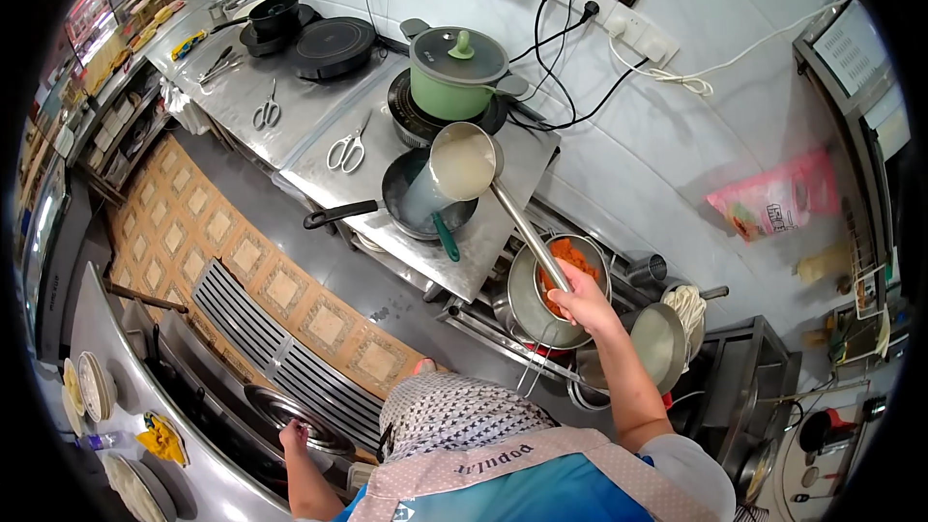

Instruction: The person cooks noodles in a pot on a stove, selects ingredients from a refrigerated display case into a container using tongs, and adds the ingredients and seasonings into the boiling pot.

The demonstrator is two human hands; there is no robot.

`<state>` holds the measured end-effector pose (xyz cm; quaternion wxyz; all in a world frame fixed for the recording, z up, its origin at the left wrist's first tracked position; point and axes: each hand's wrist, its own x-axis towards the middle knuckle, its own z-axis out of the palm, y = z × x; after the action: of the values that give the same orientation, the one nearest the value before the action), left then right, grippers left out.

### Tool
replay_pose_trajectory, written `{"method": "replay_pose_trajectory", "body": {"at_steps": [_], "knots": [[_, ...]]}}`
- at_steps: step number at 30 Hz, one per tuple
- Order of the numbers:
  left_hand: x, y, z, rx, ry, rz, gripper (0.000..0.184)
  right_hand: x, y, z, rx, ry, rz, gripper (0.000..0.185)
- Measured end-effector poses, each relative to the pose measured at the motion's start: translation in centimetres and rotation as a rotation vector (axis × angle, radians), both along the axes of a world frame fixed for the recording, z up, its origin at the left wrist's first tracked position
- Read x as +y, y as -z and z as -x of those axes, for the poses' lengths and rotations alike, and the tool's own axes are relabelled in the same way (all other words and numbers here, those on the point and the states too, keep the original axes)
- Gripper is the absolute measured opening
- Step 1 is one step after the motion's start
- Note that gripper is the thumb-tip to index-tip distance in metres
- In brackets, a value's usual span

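Note:
My right hand (577,298) is closed around the long handle of a big metal ladle (491,150). The ladle tips over a dark frying pan (406,179), and cloudy whitish liquid (425,198) pours from it into the pan. A utensil with a green handle (445,236) leans on the pan's rim. Below my right forearm, a strainer (607,275) with orange pieces (572,256) rests over a large pot. Low on the left, my left hand (294,435) has its fingers closed at a round metal lid (275,404), seemingly gripping its top; the exact grip is small in view.
A green lidded pot (445,87) stands on a burner behind the pan. Scissors (346,153) lie on the steel counter (314,174). Black cords (546,58) hang by the wall sockets. A pan of pale liquid (657,343) is at right; a steel counter with plates (95,387) is at left.

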<state>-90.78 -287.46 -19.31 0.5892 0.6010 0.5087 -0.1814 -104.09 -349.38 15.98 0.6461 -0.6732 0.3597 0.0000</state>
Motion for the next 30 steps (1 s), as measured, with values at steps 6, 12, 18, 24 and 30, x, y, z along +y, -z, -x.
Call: {"method": "replay_pose_trajectory", "body": {"at_steps": [6,12,18,24,30], "knots": [[0.9,1.4,-0.6,0.014,0.049,0.008,0.011,-1.2,5.1,0.8,-0.164,-0.092,0.573,0.058],[0.0,0.8,-1.9,0.024,0.092,-0.012,0.013,2.0,1.0,0.7,0.225,-0.126,0.757,0.059],[-1.9,-0.5,-3.1,0.017,0.151,-0.023,0.024,3.4,3.5,2.5,0.179,-0.168,1.105,0.064],[-1.2,0.6,-5.6,-0.064,0.773,-0.081,0.023,3.1,5.9,5.5,-0.087,0.03,0.549,0.065],[-9.0,-3.5,-5.2,0.034,0.701,0.039,0.021,3.3,6.9,17.9,-0.432,0.38,-0.729,0.061]]}}
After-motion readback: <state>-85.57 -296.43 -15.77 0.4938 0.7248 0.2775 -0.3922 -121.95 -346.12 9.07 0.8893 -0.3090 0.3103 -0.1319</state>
